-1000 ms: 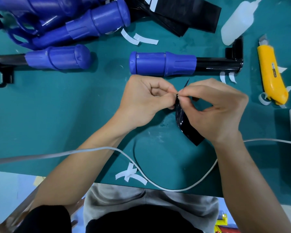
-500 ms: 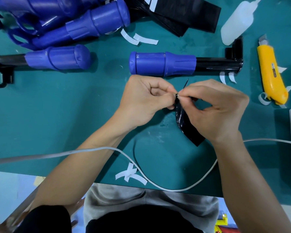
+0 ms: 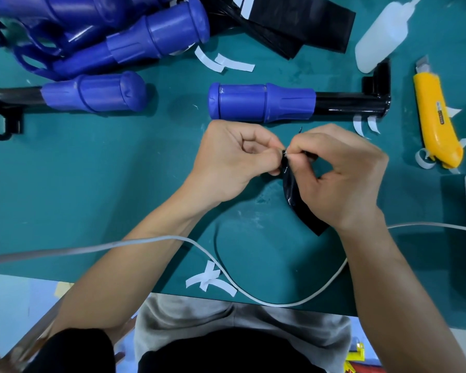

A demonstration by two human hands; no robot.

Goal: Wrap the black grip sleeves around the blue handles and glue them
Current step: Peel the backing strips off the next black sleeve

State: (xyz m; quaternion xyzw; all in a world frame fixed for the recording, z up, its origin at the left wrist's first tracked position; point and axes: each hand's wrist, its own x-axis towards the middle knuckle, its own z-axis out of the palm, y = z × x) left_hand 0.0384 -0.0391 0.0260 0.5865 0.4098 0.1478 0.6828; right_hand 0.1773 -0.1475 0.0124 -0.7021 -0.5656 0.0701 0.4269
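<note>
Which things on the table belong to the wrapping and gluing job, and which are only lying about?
For the job: black grip sleeve, pinched by left hand and right hand; nearest blue handle; stack of black sleeves; white squeeze bottle, probably glue.

Lying about: yellow knife; white cable; paper strips.

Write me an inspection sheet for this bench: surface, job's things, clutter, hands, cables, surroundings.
Surface: teal mat, pale smears near the middle.
Job's things: black sleeve in the hands; blue handle lying just beyond them; more handles and spare sleeves at the far edge; white squeeze bottle far right.
Clutter: white paper strips scattered; yellow knife at right.
Hands: left hand and right hand both pinch the sleeve's top edge.
Cables: white cable crosses the left forearm, loops past the right one.
Surroundings: grey clothing at the near edge; nothing else seen.
</note>
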